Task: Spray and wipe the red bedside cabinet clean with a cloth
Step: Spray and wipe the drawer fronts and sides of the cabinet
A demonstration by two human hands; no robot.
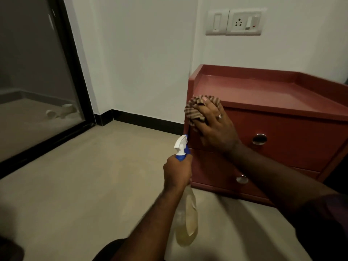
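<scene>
Bedroom corner: white plastered wall (141, 63), smooth beige floor (84, 176), black-framed glass door (37, 72) at left.

Right hand (216, 127), ring on one finger, has its fingers curled over a wadded brown-and-beige striped cloth (194, 110). It presses the cloth to the top left corner of the upper drawer front of the boxy red wooden bedside cabinet (291, 129), which stands on the floor against the wall. Left hand (177, 170) clasps the neck of a clear plastic spray bottle (187, 219) with a blue-and-white trigger head and pale yellow liquid inside. The bottle is held low, just beside the cabinet's left front edge, nozzle aimed up and leftward, away from the cabinet.

Progress, as judged: wiping is on the upper drawer front. Top tray has a dull sheen, but I cannot tell whether it was wiped. Lower drawer and sides likely remain. Midway at best.

Count: one cloth, one bottle, one cabinet, two drawers, two round metal pulls (259, 139), two white switch plates (244, 21) on the wall.
</scene>
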